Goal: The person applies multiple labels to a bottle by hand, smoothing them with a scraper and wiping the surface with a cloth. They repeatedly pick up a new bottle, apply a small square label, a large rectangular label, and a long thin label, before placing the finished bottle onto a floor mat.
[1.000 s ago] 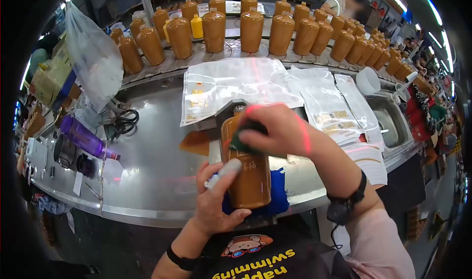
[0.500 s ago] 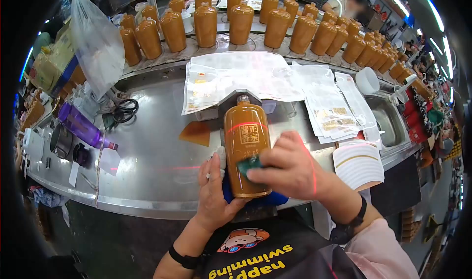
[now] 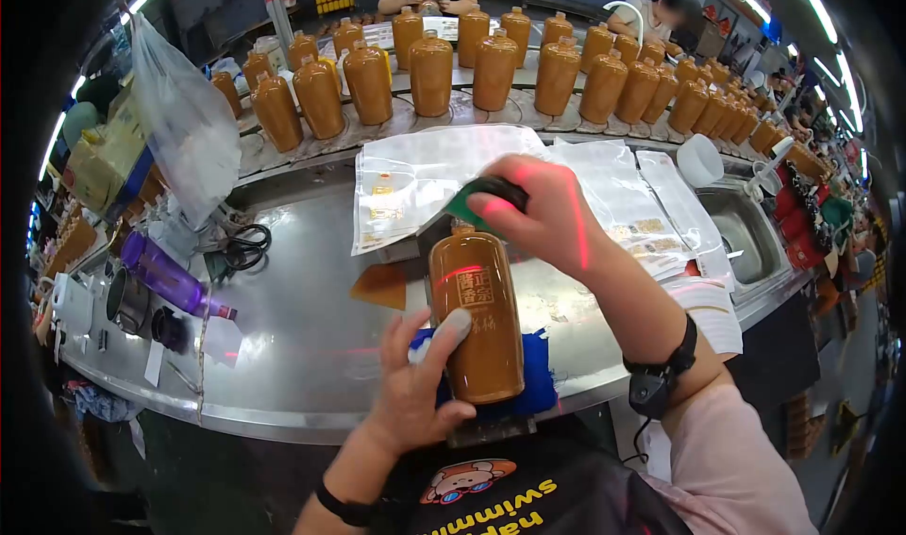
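A glossy brown bottle [image 3: 477, 346] lies on a blue cloth [image 3: 540, 370] with its neck pointing away from me; gold lettering and a red laser line show on its front. My left hand [image 3: 411, 379] is at its left side, fingers spread. A fingertip in a pale grey cover touches the bottle's face, and the thumb is by its base. Above the bottle's neck, my right hand [image 3: 538, 209] is closed on a green scraper [image 3: 464, 202] with a dark upper edge. The hand and scraper partly hide the neck and the printed sheets behind.
Printed transfer sheets [image 3: 387, 191] lie behind the bottle. Several brown bottles [image 3: 431, 77] stand on a curved conveyor [image 3: 406, 120]. At left are a purple bottle [image 3: 162, 266] and black scissors [image 3: 247, 245]; at right, a sink [image 3: 746, 242] and white bowl [image 3: 699, 160]. Co-workers sit beyond.
My right hand has moved up and away from the bottle's face with the scraper. My left covered fingertip has come onto the bottle's front. The conveyor bottles have shifted in view.
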Action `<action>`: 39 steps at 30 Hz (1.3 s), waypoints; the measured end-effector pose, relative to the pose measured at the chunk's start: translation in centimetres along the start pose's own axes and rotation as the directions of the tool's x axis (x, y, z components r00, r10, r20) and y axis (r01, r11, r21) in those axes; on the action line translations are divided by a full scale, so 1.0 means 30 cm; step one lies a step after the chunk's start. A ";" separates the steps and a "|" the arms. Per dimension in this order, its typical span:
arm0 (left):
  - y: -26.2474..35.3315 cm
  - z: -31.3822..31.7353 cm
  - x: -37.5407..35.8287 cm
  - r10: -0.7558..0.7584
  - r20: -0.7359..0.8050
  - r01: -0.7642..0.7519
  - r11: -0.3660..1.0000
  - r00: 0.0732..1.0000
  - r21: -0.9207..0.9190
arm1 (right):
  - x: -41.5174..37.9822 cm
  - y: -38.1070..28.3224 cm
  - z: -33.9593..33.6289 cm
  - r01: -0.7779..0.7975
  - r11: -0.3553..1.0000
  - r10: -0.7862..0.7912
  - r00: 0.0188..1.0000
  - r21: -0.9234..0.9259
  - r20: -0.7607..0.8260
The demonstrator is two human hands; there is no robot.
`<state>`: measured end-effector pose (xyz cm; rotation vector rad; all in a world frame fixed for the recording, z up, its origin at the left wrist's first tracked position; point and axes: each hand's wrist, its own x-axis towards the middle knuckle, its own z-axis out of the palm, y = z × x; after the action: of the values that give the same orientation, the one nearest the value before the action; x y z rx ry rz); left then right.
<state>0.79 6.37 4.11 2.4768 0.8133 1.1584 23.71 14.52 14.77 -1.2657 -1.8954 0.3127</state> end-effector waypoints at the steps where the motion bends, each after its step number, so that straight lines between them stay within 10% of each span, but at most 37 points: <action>1: -0.030 -0.020 0.051 0.024 0.012 -0.025 0.999 1.000 0.023 | -0.026 0.009 -0.004 -0.096 0.990 0.095 0.995 0.108 0.005; 11: -0.029 -0.030 0.212 0.274 0.154 -0.296 0.944 0.949 0.144 | -0.166 0.048 -0.063 -0.196 0.956 0.196 0.980 0.217 0.024; 16: 0.026 -0.032 0.044 0.055 0.017 -0.055 0.998 0.998 0.031 | -0.065 -0.027 -0.030 0.072 0.971 -0.173 0.866 0.227 0.468; 20: 0.006 -0.003 -0.011 -0.093 -0.157 0.091 0.996 0.983 -0.021 | -0.001 0.039 0.027 0.406 0.813 -0.461 0.887 -0.417 -0.036; 24: -0.037 -0.015 0.002 -0.268 -0.172 0.240 0.956 0.948 -0.166 | -0.208 -0.100 -0.009 0.521 0.853 -0.503 0.811 0.021 0.299; 28: -0.153 0.046 0.138 -0.521 0.033 0.392 0.598 0.853 -0.699 | -0.154 0.033 0.031 0.026 0.986 -0.053 0.985 0.165 0.164; 30: -0.169 0.033 0.254 -0.658 0.336 0.538 0.126 0.674 -0.833 | -0.095 0.017 -0.009 0.227 0.902 -0.277 0.957 -0.367 -0.087; 33: -0.259 0.080 0.346 -0.454 0.626 0.575 -0.264 0.635 -0.775 | -0.123 -0.069 -0.005 0.264 0.925 -0.350 0.870 0.273 0.346; 34: -0.257 0.092 0.371 -0.381 0.669 0.566 -0.356 0.638 -0.743 | -0.135 -0.049 0.009 0.181 0.960 -0.237 0.930 0.213 0.281; 39: -0.264 0.095 0.402 -0.361 0.659 0.684 -0.072 0.660 -0.725 | -0.206 0.008 -0.063 -0.096 0.952 0.087 0.995 0.291 0.044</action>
<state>6.32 19.86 5.88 0.9095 0.5472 0.5848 26.27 8.91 12.81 -1.1536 -1.7418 0.6408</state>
